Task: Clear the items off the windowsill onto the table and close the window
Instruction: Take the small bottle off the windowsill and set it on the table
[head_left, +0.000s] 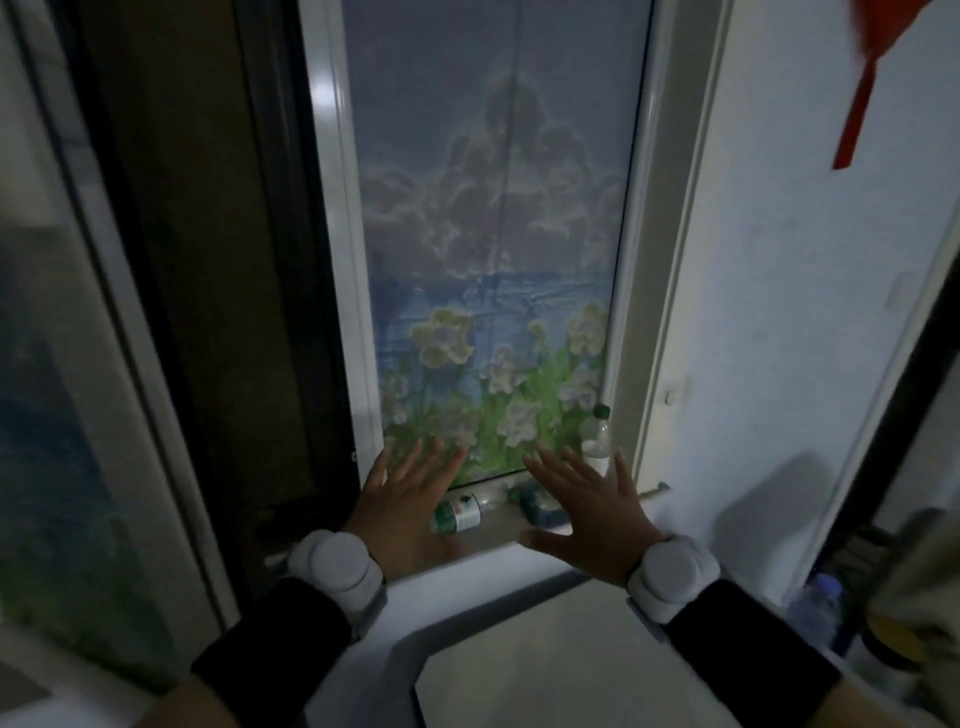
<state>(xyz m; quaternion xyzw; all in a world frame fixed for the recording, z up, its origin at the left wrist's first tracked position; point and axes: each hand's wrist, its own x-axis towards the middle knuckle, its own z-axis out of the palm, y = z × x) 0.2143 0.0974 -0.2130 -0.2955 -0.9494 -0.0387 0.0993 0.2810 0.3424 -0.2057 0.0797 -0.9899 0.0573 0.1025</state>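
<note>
A narrow windowsill (493, 535) runs below a window pane (493, 260) covered with a picture of clouds and flowers. On the sill lies a clear bottle (460, 512) with a green-and-white label, tipped on its side. A second clear bottle (596, 434) with a green cap stands upright at the sill's right end. Between them sits a dark teal object (537, 506), partly hidden. My left hand (402, 499) hovers with fingers spread over the lying bottle's left end. My right hand (589, 512) is spread over the teal object. Neither holds anything.
The window's dark opening (223, 312) is to the left, with the open sash (67, 415) at far left. A pale table top (535, 660) lies below the sill. A white wall (810, 312) with a red hanging ornament (878, 47) is on the right, clutter (904, 597) below.
</note>
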